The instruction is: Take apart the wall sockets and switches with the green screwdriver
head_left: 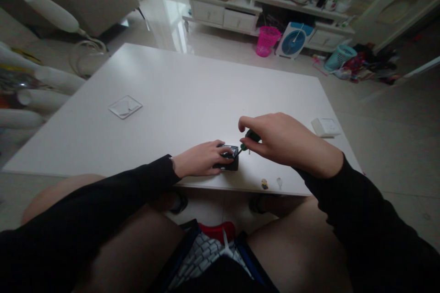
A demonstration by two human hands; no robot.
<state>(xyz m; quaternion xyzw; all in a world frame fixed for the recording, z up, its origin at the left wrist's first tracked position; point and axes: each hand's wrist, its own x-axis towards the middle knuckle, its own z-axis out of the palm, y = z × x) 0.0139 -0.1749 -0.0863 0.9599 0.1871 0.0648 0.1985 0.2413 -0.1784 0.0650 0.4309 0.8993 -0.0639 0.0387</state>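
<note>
Black top (222, 279), nearest me; left hand (199, 159), fingers splayed, holding black box (234, 165); right hand (280, 139) arched, box's two o'clock, pinching screwdriver (253, 135).

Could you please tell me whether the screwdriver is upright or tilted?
It is tilted: the screwdriver slants in the right hand, pointing down and leftward to the black box.

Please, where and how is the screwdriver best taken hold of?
I would take the screwdriver by its thick dark handle, coming from above and the right, as the right hand does. Its thin shaft slants down-left to the black box, where the left hand rests, so the handle end seems better.
</note>
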